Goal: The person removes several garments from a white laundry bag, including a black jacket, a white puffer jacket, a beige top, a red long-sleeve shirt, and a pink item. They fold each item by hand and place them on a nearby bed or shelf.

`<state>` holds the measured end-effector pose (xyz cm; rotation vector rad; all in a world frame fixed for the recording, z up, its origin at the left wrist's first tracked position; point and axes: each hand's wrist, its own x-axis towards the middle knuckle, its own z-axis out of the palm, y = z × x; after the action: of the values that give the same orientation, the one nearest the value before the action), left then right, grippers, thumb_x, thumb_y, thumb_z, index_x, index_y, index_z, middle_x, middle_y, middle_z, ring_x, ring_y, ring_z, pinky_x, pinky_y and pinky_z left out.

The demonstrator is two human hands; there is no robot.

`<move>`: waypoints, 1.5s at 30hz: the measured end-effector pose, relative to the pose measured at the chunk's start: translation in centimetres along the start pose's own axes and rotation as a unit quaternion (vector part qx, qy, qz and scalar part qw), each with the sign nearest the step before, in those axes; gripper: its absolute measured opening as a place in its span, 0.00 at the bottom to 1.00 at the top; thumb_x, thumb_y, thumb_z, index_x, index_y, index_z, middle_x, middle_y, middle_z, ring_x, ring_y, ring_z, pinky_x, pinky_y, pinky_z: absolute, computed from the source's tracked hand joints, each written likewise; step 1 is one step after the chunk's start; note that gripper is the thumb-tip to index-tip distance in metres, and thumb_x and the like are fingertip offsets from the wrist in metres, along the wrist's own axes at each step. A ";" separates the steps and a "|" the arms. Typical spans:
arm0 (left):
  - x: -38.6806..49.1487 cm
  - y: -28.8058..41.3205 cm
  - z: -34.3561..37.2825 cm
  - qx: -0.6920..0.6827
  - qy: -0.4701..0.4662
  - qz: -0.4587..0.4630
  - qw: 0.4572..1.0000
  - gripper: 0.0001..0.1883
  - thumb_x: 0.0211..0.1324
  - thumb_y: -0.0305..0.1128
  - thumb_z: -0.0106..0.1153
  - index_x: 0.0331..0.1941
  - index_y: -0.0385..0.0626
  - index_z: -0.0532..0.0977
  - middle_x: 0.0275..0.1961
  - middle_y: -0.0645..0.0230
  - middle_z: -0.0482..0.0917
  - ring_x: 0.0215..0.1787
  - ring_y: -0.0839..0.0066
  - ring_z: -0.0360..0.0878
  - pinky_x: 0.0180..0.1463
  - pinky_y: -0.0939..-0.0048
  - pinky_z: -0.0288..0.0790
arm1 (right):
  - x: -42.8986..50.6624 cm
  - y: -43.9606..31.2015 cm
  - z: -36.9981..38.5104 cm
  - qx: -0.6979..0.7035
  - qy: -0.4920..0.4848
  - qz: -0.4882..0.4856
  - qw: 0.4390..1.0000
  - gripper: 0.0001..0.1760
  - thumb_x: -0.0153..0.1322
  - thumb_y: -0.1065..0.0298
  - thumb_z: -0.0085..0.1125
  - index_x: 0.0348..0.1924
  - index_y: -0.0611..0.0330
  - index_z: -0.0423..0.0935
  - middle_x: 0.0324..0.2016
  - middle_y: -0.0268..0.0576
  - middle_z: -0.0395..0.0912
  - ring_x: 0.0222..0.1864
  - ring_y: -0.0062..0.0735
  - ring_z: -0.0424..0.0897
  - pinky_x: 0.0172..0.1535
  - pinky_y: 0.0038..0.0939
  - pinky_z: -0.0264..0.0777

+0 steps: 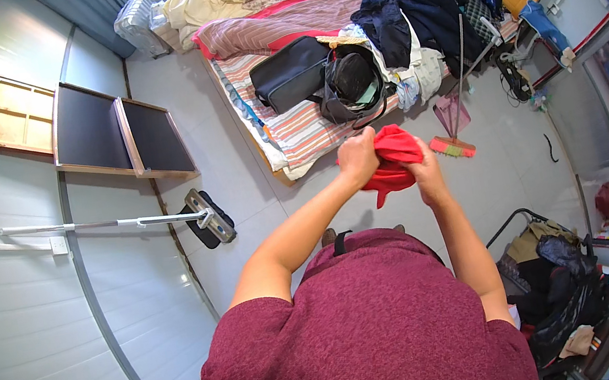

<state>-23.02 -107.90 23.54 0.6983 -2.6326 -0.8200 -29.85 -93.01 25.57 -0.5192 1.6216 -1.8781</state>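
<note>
A bunched red cloth [391, 166] hangs between my two hands in front of my chest, over the floor near the bed's edge. My left hand [358, 158] is closed in a fist on its left side. On its right side my right hand [428, 172] grips the fabric, the fingers partly hidden by it. A corner of the cloth droops below. Beyond my hands, on the bed [307, 135], lie a dark rectangular bag [291, 74] and an unzipped grey bag [340, 93] with a black item inside.
Dark clothes [419, 8] are heaped on the bed. A broom [454, 147] and pink dustpan [454, 110] stand at its right. A flat mop [209, 217] leans on the left wall. More clothes [561, 280] are piled at lower right.
</note>
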 end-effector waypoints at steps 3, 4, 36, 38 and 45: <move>0.5 -0.5 0.4 -0.054 0.045 0.013 0.997 0.09 0.46 0.24 0.54 0.35 0.46 0.76 0.30 0.53 0.81 0.37 0.51 0.80 0.41 0.53 0.73 | -0.2 0.4 0.8 -0.085 0.002 -0.019 0.996 0.20 0.63 0.73 0.62 0.49 0.61 0.73 0.43 0.41 0.80 0.44 0.30 0.79 0.49 0.31 0.71; 0.4 -0.3 0.6 -0.093 0.073 0.029 0.993 0.09 0.47 0.24 0.54 0.35 0.45 0.77 0.31 0.52 0.81 0.38 0.50 0.80 0.42 0.53 0.72 | 0.0 0.6 0.8 -0.173 0.017 -0.042 0.984 0.20 0.62 0.73 0.63 0.47 0.61 0.74 0.41 0.44 0.81 0.43 0.34 0.80 0.48 0.32 0.72; -0.5 0.5 -0.8 -0.119 -0.094 0.002 0.988 0.15 0.44 0.25 0.59 0.40 0.45 0.74 0.36 0.51 0.81 0.40 0.53 0.80 0.43 0.57 0.73 | 0.7 -0.1 0.4 -0.017 0.059 -0.026 0.998 0.17 0.67 0.74 0.57 0.50 0.64 0.74 0.44 0.36 0.78 0.45 0.25 0.76 0.51 0.27 0.70; 0.1 -0.6 -0.5 -0.032 -0.020 0.016 0.999 0.15 0.44 0.22 0.55 0.40 0.45 0.73 0.35 0.51 0.81 0.39 0.48 0.80 0.42 0.53 0.73 | 0.0 -0.4 1.3 0.053 0.016 0.015 0.998 0.21 0.67 0.77 0.57 0.54 0.64 0.71 0.47 0.37 0.77 0.49 0.25 0.75 0.56 0.28 0.67; 0.3 0.3 -0.3 -0.225 0.023 -0.001 0.974 0.16 0.45 0.20 0.53 0.40 0.44 0.80 0.35 0.56 0.83 0.40 0.60 0.83 0.44 0.65 0.74 | 1.0 0.2 0.3 -0.425 0.090 -0.085 0.897 0.22 0.62 0.70 0.64 0.49 0.56 0.71 0.36 0.54 0.82 0.40 0.51 0.82 0.42 0.42 0.74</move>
<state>-23.23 -108.00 23.98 0.5841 -2.2797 -1.3223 -30.43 -93.89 25.36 -0.8755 2.5814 -1.2577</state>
